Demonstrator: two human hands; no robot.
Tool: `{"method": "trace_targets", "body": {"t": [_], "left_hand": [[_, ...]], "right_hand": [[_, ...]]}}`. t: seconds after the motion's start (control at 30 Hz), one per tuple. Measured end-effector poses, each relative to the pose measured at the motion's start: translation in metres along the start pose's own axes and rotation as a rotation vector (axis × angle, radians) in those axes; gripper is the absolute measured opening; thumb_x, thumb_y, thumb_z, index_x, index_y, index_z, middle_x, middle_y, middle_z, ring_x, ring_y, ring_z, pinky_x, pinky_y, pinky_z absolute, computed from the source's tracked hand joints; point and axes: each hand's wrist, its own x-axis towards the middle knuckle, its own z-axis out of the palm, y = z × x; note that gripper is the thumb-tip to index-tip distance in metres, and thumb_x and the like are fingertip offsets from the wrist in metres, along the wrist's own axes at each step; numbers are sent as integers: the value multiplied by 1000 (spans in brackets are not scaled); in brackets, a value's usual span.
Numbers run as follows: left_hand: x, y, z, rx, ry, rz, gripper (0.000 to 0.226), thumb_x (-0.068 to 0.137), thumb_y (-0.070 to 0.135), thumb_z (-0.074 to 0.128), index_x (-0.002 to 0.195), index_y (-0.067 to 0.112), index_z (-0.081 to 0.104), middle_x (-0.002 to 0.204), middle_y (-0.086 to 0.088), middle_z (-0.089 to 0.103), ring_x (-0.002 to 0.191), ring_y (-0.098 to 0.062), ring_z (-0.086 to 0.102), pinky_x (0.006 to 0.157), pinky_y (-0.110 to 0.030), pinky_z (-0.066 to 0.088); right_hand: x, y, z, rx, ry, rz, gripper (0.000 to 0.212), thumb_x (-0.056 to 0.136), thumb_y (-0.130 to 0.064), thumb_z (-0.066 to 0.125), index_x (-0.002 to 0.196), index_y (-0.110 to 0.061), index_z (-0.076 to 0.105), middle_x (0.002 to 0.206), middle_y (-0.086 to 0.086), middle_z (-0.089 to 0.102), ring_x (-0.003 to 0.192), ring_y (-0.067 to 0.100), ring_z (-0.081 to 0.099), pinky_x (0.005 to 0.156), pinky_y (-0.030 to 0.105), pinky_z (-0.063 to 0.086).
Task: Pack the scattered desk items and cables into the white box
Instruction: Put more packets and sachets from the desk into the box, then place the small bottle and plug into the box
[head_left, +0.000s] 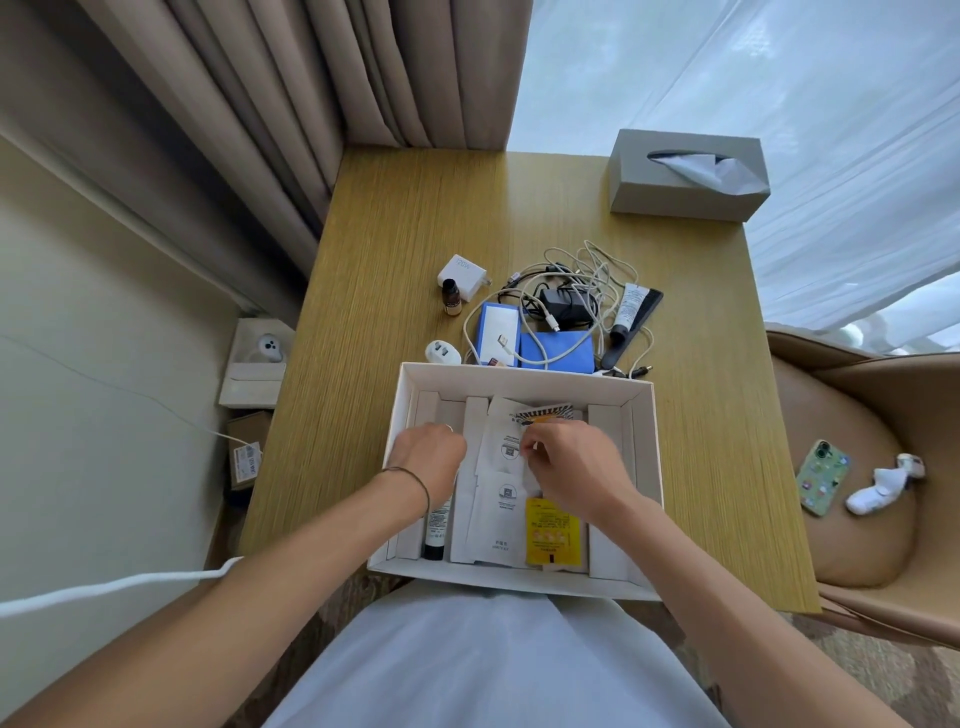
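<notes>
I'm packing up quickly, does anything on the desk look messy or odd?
The cables behind the white box lie in one tangle over the black adapter and blue boxes. Nothing looks spilled or damaged.

A wooden table (395, 218) is carrying everything. The white box (519, 375) is sitting at its near edge, walls surrounding the fingers. Just beyond the fingertips, past the far wall, a white plug (442, 353), two blue packets (558, 351), tangled cables (582, 275), a black adapter (563, 304), a white charger (461, 269), a small brown bottle (452, 299) and a tube (628, 312) are lying. Farther off, a grey tissue box (675, 200) is standing.
</notes>
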Motion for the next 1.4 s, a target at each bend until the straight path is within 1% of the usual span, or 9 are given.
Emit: {"method": "trace_targets", "body": {"t": [0.1, 0.2, 0.3, 0.47, 0.63, 0.8, 0.93, 1.27, 1.4], "left_hand": [[-6, 2, -4, -39, 48, -16, 13, 92, 10, 57, 98, 14, 69, 103, -6, 65, 96, -25, 63, 66, -31, 40], [-17, 0, -11, -118, 238, 16, 20, 96, 20, 50, 106, 19, 68, 102, -2, 66, 96, -23, 61, 66, -30, 41], [-30, -7, -30, -321, 482, 102, 19, 92, 15, 55, 101, 17, 72, 97, -1, 69, 93, -22, 62, 76, -35, 50], [-39, -25, -55, -486, 743, 48, 19, 85, 4, 63, 99, 13, 73, 95, 0, 66, 88, -20, 60, 64, -33, 51], [-33, -46, -54, -577, 727, -134, 32, 87, 9, 63, 117, 22, 66, 107, 7, 60, 96, -11, 54, 71, -21, 43], [-31, -55, -45, -644, 686, -208, 30, 91, 14, 61, 118, 24, 65, 112, 10, 60, 102, -10, 56, 75, -23, 48], [-28, -62, -47, -665, 669, -228, 28, 93, 18, 57, 119, 26, 64, 114, 13, 60, 103, -5, 54, 76, -14, 40], [5, -79, -69, -779, 589, -227, 19, 94, 19, 57, 107, 26, 69, 105, 13, 63, 96, -5, 60, 76, -26, 55], [31, -86, -72, -759, 456, -228, 18, 95, 21, 57, 107, 27, 68, 105, 10, 65, 92, -7, 61, 75, -25, 54]], "right_hand": [[26, -16, -20, 46, 84, -13, 20, 93, -15, 56, 93, -23, 75, 90, -7, 76, 84, 18, 67, 66, 30, 50], [59, -32, -42, 112, 142, -18, 19, 93, -17, 58, 95, -21, 76, 87, -2, 76, 84, 21, 67, 69, 36, 56], [98, -46, -58, 133, 193, -19, 20, 92, -14, 57, 93, -18, 77, 80, 2, 74, 79, 25, 64, 62, 32, 48], [164, -57, -64, 97, 121, 34, 28, 89, -12, 52, 104, -22, 73, 91, 4, 75, 81, 31, 66, 59, 31, 41], [214, -56, -48, -64, -6, 28, 37, 95, -17, 54, 132, -19, 55, 104, 10, 72, 89, 33, 67, 67, 38, 54], [240, -55, -24, -229, -100, -1, 35, 96, -12, 54, 131, -15, 54, 106, 10, 68, 80, 27, 59, 62, 33, 45], [247, -50, -10, -262, -77, -11, 32, 97, -12, 55, 129, -14, 55, 103, 11, 68, 80, 28, 61, 64, 34, 48], [229, -39, -20, 58, 70, 74, 19, 96, -25, 58, 113, -16, 61, 95, 6, 72, 81, 29, 65, 63, 35, 49], [192, -35, -50, 375, 163, 141, 20, 90, -37, 66, 103, -23, 64, 77, -9, 69, 64, 12, 63, 56, 32, 49]]}}
